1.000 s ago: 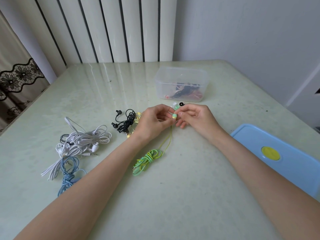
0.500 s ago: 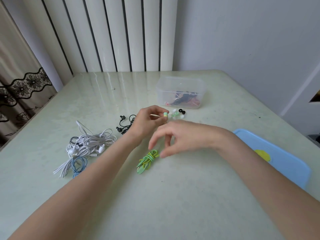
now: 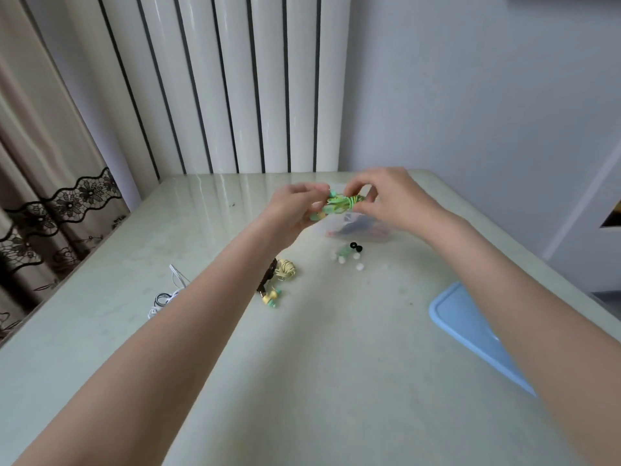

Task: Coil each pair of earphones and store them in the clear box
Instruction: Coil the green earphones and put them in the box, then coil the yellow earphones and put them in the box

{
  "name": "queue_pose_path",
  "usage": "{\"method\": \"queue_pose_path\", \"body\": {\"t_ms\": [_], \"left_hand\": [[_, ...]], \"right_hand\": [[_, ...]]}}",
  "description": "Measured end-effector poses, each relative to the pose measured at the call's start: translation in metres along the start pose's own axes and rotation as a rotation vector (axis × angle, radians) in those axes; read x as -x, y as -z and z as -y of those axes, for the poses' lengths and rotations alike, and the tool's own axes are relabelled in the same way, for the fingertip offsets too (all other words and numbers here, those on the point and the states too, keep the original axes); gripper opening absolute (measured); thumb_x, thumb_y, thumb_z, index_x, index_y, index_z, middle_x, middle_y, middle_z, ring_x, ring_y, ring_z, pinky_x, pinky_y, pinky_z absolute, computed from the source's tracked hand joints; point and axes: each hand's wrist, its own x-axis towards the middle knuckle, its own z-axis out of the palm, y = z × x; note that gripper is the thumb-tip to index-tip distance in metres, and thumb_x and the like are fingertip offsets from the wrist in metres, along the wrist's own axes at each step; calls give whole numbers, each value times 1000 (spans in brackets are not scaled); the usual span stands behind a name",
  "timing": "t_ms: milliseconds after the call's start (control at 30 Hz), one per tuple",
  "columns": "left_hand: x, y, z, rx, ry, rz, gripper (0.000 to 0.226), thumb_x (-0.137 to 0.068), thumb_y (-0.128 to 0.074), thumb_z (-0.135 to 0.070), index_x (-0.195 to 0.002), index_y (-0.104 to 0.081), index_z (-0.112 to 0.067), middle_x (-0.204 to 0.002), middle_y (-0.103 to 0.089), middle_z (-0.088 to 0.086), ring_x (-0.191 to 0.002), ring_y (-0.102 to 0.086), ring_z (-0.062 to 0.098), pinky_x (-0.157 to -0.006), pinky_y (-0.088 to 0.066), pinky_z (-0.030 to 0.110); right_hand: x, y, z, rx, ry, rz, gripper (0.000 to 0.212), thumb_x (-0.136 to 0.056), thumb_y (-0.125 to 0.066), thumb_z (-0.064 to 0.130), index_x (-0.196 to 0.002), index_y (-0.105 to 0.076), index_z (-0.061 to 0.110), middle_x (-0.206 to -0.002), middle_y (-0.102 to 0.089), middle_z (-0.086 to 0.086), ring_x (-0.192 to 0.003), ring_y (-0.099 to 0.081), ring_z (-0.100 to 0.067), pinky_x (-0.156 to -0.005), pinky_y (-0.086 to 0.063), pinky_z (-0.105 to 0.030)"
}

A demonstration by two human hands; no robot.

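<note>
Green earphones: a bundled green-and-yellow pair (image 3: 341, 205) was held in the air between both hands, above the table and just in front of the clear box, probably so the coil stayed tight before storing.
Left hand: the left hand (image 3: 295, 210) pinched the bundle's left end, fingers curled round it.
Right hand: the right hand (image 3: 386, 196) gripped the right end with thumb and fingertips, seemingly steadying the wrap.
Clear box: one clear box (image 3: 363, 227) stood open behind the hands, largely hidden; dark and reddish cables showed inside, their number unclear.
Loose tips: about six small ear tips (image 3: 349, 255), black, white and green, lay just before the box.
Waiting pairs: a yellow coiled pair (image 3: 285, 269) with a black cable (image 3: 267, 280) touching it, and white cables (image 3: 168, 297) partly hidden by the left forearm; exact count cannot be told.
Lid: one blue lid (image 3: 470, 327) lay at the right, well apart, leaving the box free.
Table: one pale green table (image 3: 336, 381) carried everything.
</note>
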Motion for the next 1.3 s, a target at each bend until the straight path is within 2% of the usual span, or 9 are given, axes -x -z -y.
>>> {"method": "queue_pose_path", "body": {"t_ms": [167, 367, 567, 667, 767, 867, 967, 1133, 1300], "left_hand": [[-59, -30, -28, 48, -67, -74, 13, -91, -50, -4, -80, -55, -9, -78, -56, 6, -65, -53, 14, -61, -45, 19], [-95, -33, -7, -352, 3, -81, 17, -92, -47, -16, -106, -56, -13, -99, -52, 5, -90, -47, 21, -68, -36, 26], [-62, -6, -5, -411, -1, 37, 10, -91, -52, -15, -93, -62, -11, -90, -64, 1, -80, -62, 11, -82, -49, 22], [-30, 13, -2, -701, 30, 110, 16, -91, -52, -15, -100, -64, -9, -94, -64, 2, -86, -59, 14, -79, -49, 22], [0, 32, 9, -1049, 3, 102, 21, -88, -54, -13, -107, -64, -10, -108, -64, 6, -96, -57, 18, -83, -45, 27], [25, 48, 23, -1228, -34, 112, 32, -87, -58, -16, -118, -56, -11, -121, -59, 5, -108, -57, 20, -91, -43, 26], [38, 55, 36, -1346, -88, 170, 44, -85, -59, -18, -127, -46, -11, -125, -53, 9, -111, -54, 24, -90, -42, 28], [41, 76, 45, -1530, -130, 82, 47, -81, -51, -4, -126, -38, -11, -120, -54, 13, -108, -50, 31, -86, -44, 37], [42, 84, 39, -1628, -172, -77, 38, -90, -46, -10, -127, -42, -15, -126, -52, 7, -116, -46, 28, -91, -35, 36]], "right_hand": [[-50, 3, -35, 20, -63, -211, 21, -80, -57, 3, -95, -67, 14, -95, -63, -3, -75, -48, -15, -79, -46, -34], [-55, -47, -77, -38, -244, -62, 28, -84, -52, 3, -109, -62, 11, -112, -63, -8, -80, -48, -16, -86, -45, -31], [-39, -40, -55, -174, -207, -189, 24, -84, -47, 2, -85, -69, 11, -88, -69, -4, -69, -55, -13, -77, -47, -24], [-22, -43, -29, -280, -157, -35, 21, -82, -51, 2, -77, -66, 16, -73, -65, 0, -54, -56, 3, -62, -45, -11], [-7, -65, -2, -344, -171, 200, 11, -83, -59, 10, -89, -67, 11, -71, -63, 2, -55, -55, -3, -46, -41, -10], [-1, -101, 22, -349, -219, 314, 31, -83, -63, 25, -111, -58, 13, -98, -64, -8, -80, -58, -19, -71, -44, -23], [2, -126, 40, -268, -172, 315, 37, -82, -62, 17, -116, -53, 9, -109, -62, -12, -100, -57, -27, -85, -44, -31], [1, -114, 45, -384, -325, 155, 24, -74, -64, 3, -97, -62, 10, -84, -53, -3, -80, -50, -18, -72, -45, -25], [6, -62, 41, -912, -406, 137, 21, -78, -63, -8, -94, -58, 4, -75, -54, -4, -64, -58, -15, -58, -56, -22]]}}
